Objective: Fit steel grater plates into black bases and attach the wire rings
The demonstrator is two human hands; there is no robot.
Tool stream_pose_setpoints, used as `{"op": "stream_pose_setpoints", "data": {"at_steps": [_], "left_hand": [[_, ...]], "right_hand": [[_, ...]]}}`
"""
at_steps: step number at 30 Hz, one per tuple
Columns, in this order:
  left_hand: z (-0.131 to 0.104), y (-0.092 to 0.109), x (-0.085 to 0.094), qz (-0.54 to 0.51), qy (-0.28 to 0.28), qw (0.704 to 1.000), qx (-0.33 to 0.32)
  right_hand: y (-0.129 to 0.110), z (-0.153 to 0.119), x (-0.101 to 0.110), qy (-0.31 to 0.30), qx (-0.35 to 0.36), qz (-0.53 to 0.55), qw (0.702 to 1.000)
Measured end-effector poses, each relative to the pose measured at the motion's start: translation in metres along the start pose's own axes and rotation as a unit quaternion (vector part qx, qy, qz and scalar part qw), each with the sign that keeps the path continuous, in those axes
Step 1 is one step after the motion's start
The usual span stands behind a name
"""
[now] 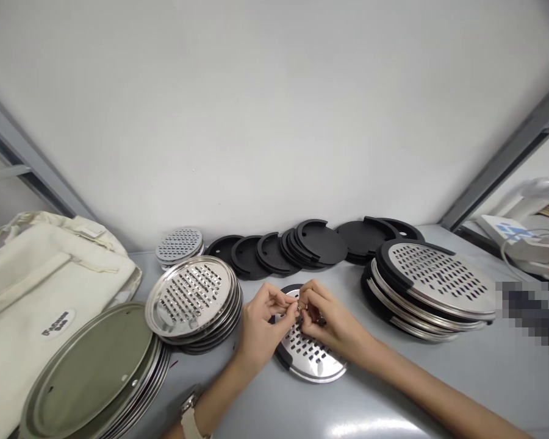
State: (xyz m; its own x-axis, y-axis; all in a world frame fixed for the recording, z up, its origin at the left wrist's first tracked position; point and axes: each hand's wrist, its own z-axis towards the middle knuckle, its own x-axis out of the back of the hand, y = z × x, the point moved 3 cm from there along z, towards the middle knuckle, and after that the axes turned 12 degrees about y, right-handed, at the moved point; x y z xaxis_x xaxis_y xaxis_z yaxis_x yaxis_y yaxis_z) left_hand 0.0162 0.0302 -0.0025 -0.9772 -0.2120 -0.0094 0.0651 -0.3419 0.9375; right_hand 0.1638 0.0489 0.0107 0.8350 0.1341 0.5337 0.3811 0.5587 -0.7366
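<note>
My left hand (268, 323) and my right hand (327, 314) meet fingertip to fingertip above a round metal grater plate (318, 366). Between the fingertips is a small shiny metal piece (299, 308), too small and too covered to name. Both hands are closed in a pinch on it. The plate under them has rows of slots, and a black rim (281, 356) edges its left side. Fingers hide the upper part of the plate. A watch with a pale strap (190, 421) is on my left wrist.
Stacked metal grater plates (196, 292) stand left of my hands, beside green round plates (96, 366) and a cream bag (50, 274). Black round holders (320, 244) lie along the wall. Black-rimmed graters (443, 277) are piled at right, near a white device (526, 241).
</note>
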Motion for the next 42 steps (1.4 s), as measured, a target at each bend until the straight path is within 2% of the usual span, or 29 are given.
{"op": "stream_pose_setpoints", "data": {"at_steps": [3, 8, 10, 16, 20, 27, 34, 42], "left_hand": [[-0.001, 0.001, 0.0, 0.015, -0.006, 1.0, -0.003], [-0.004, 0.007, 0.0, 0.072, -0.035, 0.993, -0.085], [-0.004, 0.008, 0.0, 0.08, -0.036, 0.991, -0.099], [0.004, 0.001, 0.001, -0.024, 0.01, 1.0, 0.01], [0.007, -0.001, 0.002, -0.082, 0.022, 0.995, 0.05], [0.009, -0.002, 0.003, -0.108, 0.03, 0.99, 0.084], [0.008, -0.002, 0.001, -0.116, 0.012, 0.99, 0.084], [0.008, 0.0, 0.0, -0.05, -0.026, 0.995, 0.076]], "right_hand": [[0.002, 0.0, 0.0, -0.004, 0.0, 0.001, 1.0], [-0.001, 0.001, 0.002, -0.007, -0.027, 0.03, 0.999], [-0.002, 0.002, 0.003, -0.012, -0.043, 0.043, 0.998], [0.001, 0.005, 0.008, -0.016, -0.042, 0.093, 0.995], [0.005, 0.005, 0.006, -0.038, -0.074, 0.173, 0.981], [0.012, 0.006, 0.002, -0.05, -0.147, 0.263, 0.952], [0.018, 0.008, -0.003, -0.077, -0.217, 0.353, 0.907], [0.023, 0.008, -0.002, -0.069, -0.219, 0.335, 0.914]]}}
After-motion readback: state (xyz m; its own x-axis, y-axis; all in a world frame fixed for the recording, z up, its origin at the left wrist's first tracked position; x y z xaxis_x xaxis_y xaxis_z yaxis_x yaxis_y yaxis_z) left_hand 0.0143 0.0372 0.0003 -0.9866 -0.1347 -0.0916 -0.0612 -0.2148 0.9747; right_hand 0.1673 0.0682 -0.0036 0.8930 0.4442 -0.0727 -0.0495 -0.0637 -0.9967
